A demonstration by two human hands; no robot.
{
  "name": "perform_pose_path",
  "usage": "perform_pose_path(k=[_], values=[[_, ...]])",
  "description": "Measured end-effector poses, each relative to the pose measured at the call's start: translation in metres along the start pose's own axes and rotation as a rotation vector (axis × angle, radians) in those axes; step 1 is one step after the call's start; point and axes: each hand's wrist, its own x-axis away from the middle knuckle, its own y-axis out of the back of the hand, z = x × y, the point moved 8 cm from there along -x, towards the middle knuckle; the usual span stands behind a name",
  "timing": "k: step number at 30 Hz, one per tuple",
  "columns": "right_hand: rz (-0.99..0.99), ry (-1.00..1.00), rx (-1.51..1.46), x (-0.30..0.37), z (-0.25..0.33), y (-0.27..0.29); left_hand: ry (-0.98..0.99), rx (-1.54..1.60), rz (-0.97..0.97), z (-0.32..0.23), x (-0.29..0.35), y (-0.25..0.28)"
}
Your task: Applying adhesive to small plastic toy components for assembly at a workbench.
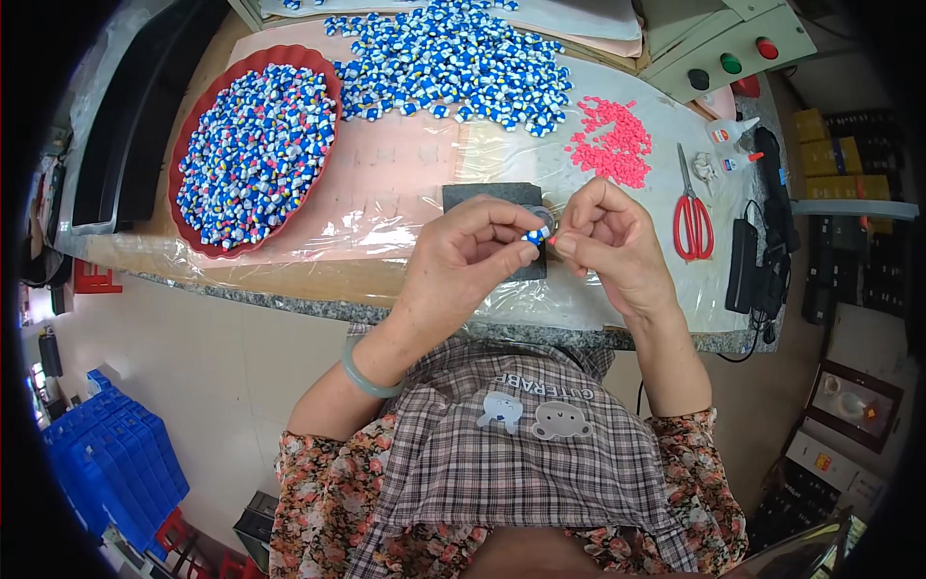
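Observation:
My left hand [473, 246] pinches a small blue-and-white figurine piece [534, 235] between thumb and fingertips. Close beside it, my right hand [612, 246] is closed in a pinch, with a tiny reddish-pink piece [552, 242] at its fingertips, mostly covered by them. Whether the two pieces touch is too small to tell. Under the hands lies a dark grey block [490, 196], and a small round clear item [546, 215] shows between them. Loose pink pieces [617, 145] are scattered just beyond my right hand.
A red scalloped tray [177, 188] full of blue, white and pink pieces stands at left. Many blue-and-white pieces [453, 63] lie heaped at the back. Red-handled scissors [693, 224], a glue bottle [730, 130] and a black power adapter [742, 265] lie at right, below a control box [728, 58].

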Motion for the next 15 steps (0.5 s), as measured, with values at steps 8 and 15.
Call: perform_pose_path(k=[8,15], values=[[-0.037,-0.007,0.057,0.0008,-0.0028,0.0008,0.007,0.043,0.018,0.0016,0.0007,-0.0047],[-0.045,0.06,0.158,0.0027,-0.0011,-0.0001,-0.044,-0.051,-0.023,-0.0026,0.0009,-0.0038]])
